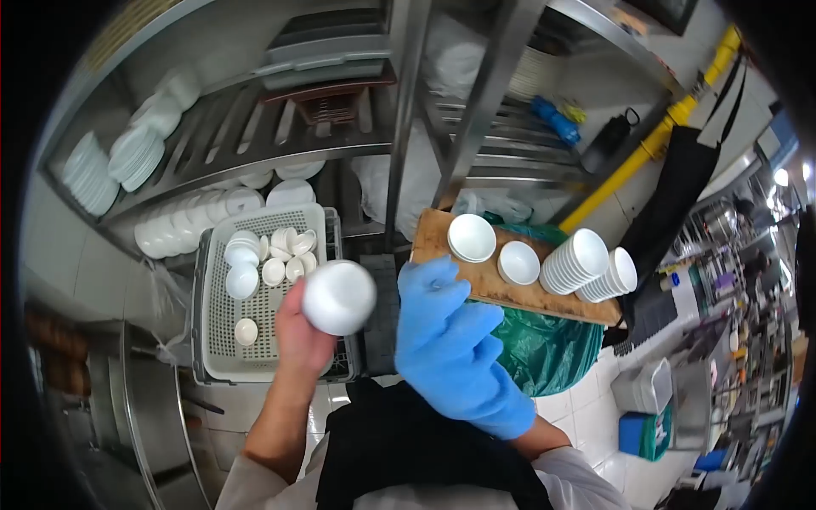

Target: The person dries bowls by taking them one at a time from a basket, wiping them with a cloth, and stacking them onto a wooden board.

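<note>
A white bowl, slightly blurred, is gripped in my bare left hand beside the right rim of a pale plastic basket. Inside that basket lie white bowls and several small cups. My right hand wears a blue glove, its fingers curled in at the near left edge of a wooden board; whatever they may hold is hidden. On the board stand a white bowl, another bowl, a tall stack of bowls and a shorter stack.
Metal shelving rises in front, with stacked white dishes at left and an upright post between the basket and the board. A green plastic bag hangs below the board. To the right runs a yellow pipe.
</note>
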`<state>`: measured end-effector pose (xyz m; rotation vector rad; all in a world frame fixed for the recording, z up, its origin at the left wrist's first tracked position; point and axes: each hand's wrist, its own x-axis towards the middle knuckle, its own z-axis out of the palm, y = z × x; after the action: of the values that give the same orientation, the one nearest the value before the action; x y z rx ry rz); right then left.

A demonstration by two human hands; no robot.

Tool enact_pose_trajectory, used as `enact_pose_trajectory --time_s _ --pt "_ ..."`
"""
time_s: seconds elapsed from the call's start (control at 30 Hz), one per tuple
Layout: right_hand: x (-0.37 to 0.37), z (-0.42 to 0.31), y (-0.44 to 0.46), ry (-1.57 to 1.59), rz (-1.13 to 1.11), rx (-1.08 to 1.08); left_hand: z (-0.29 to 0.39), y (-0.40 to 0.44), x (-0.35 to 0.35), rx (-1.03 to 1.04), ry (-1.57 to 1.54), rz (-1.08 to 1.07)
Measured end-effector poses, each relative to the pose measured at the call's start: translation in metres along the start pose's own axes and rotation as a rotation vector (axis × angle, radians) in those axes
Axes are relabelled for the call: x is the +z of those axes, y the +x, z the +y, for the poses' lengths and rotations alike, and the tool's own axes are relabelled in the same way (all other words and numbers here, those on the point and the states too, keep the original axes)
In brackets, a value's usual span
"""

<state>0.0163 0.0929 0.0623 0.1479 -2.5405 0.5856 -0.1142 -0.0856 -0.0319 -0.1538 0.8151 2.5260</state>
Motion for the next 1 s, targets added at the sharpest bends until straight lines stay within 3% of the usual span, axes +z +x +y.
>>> enact_pose_trajectory --time_s 0.07,0.13,0.23,0.33,0.47,0.53,0.67,0.8,0.9,1.0 --pt "0.012 -0.001 0.004 -0.032 0.034 -0.024 -0.019 -0.005 0.027 -0.075 -0.057 -0.001" --pt "0.021 -0.001 0.008 -0.036 0.065 -0.040 -0.030 -0.024 0.050 -0.027 0.130 -0.013" --pt "0.021 0.000 0.011 0.014 0.084 -0.057 -0.037 -0.040 0.059 0.325 0.675 -0.196" --pt "0.010 -0.004 0.020 0.159 0.032 -0.078 -0.051 -0.038 0.058 0.578 0.795 -0.433" --pt "-0.005 0.002 0.034 0.425 -0.100 0.004 -0.023 -0.040 0.049 0.366 1.254 -0.763" --pt "-0.008 0.006 0.036 0.518 -0.157 0.087 -0.030 -0.042 0.052 0.358 0.987 -0.649" --pt "0.016 0.007 0.030 0.392 0.045 -0.030 -0.047 -0.041 0.064 0.291 0.444 -0.310" --pt "0.032 -0.008 0.020 0.060 0.155 -0.017 -0.054 -0.043 0.072 0.441 0.736 -0.042" --pt "0.031 -0.012 0.018 -0.002 0.150 0.010 -0.063 -0.042 0.059 0.680 0.930 -0.219" --pt "0.011 -0.018 0.026 0.168 0.056 0.013 -0.049 -0.043 0.063 0.683 1.120 -0.413"
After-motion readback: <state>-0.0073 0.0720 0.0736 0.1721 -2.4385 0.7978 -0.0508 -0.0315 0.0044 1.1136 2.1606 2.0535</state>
